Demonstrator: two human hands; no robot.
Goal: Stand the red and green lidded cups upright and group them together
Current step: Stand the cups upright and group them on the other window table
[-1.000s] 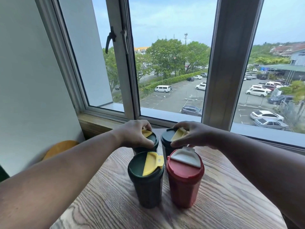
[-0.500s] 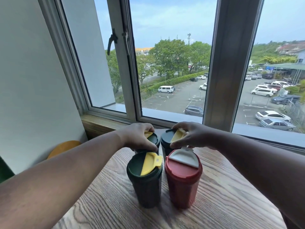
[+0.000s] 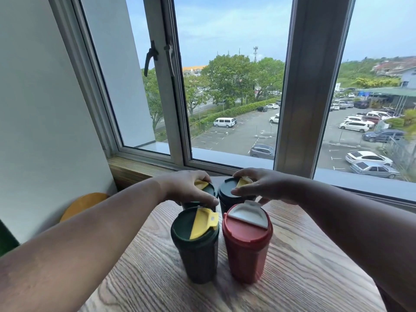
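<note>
Several lidded cups stand upright in a tight cluster on the wooden table (image 3: pixel 304 278). In front are a dark green cup with a yellow flap (image 3: pixel 195 244) and, touching its right side, a red cup with a white flap (image 3: pixel 246 244). Behind them stand two more dark green cups. My left hand (image 3: pixel 186 188) grips the lid of the back left cup (image 3: pixel 208 191) from above. My right hand (image 3: pixel 263 185) curls over the lid of the back right cup (image 3: pixel 227 190). The bodies of both back cups are mostly hidden.
A window frame (image 3: pixel 295 109) and its wooden sill (image 3: pixel 132 167) run just behind the cups. A white wall (image 3: pixel 45 109) stands on the left. A round yellow-orange object (image 3: pixel 83 203) lies below the table's left edge.
The view has shifted slightly. Both hands stay on the back cups' lids, and the cups stand where they were.
</note>
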